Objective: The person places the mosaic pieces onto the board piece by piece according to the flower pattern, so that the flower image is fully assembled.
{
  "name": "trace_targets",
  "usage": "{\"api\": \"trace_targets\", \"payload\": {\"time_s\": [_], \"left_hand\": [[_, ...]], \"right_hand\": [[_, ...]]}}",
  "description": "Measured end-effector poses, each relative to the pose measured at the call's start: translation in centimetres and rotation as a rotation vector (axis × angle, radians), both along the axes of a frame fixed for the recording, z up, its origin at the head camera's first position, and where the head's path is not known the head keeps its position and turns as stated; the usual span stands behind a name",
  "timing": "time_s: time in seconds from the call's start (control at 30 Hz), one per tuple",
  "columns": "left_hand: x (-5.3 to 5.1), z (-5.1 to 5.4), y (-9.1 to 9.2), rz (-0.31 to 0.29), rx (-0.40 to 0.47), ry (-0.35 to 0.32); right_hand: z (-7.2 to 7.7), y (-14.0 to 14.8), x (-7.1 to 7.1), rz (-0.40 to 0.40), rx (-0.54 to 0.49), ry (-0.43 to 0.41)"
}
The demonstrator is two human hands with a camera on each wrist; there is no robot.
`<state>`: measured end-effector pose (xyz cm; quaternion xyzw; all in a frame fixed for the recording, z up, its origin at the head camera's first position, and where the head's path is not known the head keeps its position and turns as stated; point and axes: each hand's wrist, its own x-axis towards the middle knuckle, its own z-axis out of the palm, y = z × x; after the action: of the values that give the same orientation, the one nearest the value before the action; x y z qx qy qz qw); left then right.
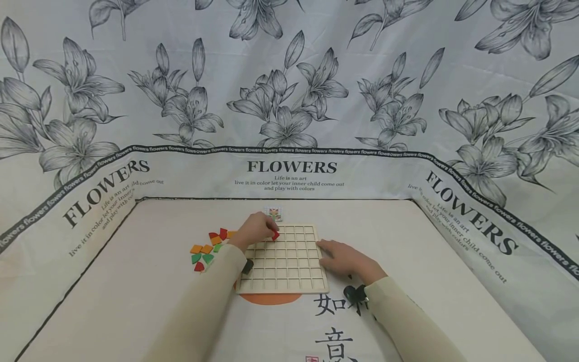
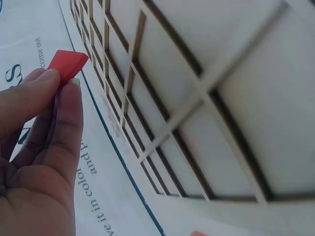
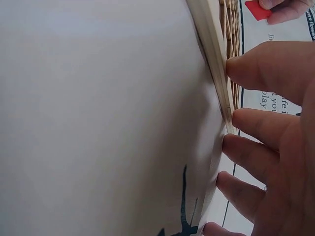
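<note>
Red pinched tile (image 2: 68, 64) shows in every view; green tiles (image 1: 196, 258), head only.

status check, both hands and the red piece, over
Left hand pinching red piece, raised off grid board. Right hand at board's right edge. Nothing seen blocking.

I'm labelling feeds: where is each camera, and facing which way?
Head: on the head, facing forward and down at the pale wooden grid board; left hand and right hand show.
Left wrist: on that wrist, facing the left hand pinching a small red tile.
Right wrist: on that wrist, facing the right hand at the board's edge; left hand also shows.
Both wrist views share board and tile.
</note>
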<state>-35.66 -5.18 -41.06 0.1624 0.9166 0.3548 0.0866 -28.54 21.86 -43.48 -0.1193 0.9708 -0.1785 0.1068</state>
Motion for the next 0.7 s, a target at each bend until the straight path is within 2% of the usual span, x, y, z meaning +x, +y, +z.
{"api": "trace_targets", "payload": {"time_s": [0.27, 0.43, 0.7], "left_hand": [[-0.9, -0.7, 1.9, 0.014, 0.015, 0.025], [-1.0, -1.2, 3.1, 0.031, 0.027, 0.035], [-1.1, -1.6, 4.6, 0.011, 0.014, 0.082]], "right_hand": [[0.1, 0.0, 0.1, 0.001, -0.006, -0.007], [-0.1, -0.1, 0.2, -0.019, -0.020, -0.023], [-0.2, 0.0, 0.1, -0.019, -0.024, -0.008]]}}
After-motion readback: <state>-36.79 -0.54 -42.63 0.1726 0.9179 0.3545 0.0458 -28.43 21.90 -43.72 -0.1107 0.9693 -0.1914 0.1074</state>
